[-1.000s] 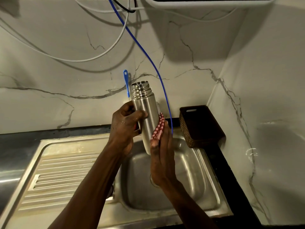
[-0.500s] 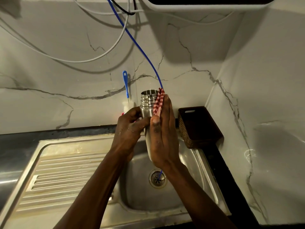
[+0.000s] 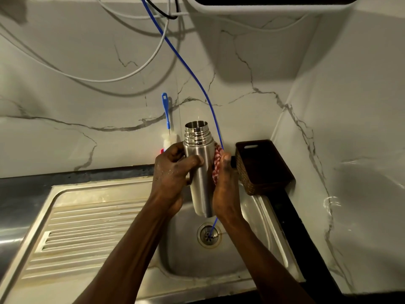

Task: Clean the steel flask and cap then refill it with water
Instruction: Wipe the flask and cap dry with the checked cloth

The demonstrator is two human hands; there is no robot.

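Steel sink (image 3: pixel 258 216) below, uncapped flask (image 3: pixel 198 167), left hand (image 3: pixel 173 172) gripping

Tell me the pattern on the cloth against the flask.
Red-and-white checks on the cloth, seen in the head view.

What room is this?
Probably a kitchen: there is a steel sink with a ribbed draining board, a bottle brush on the marble wall, and a flask being scrubbed.
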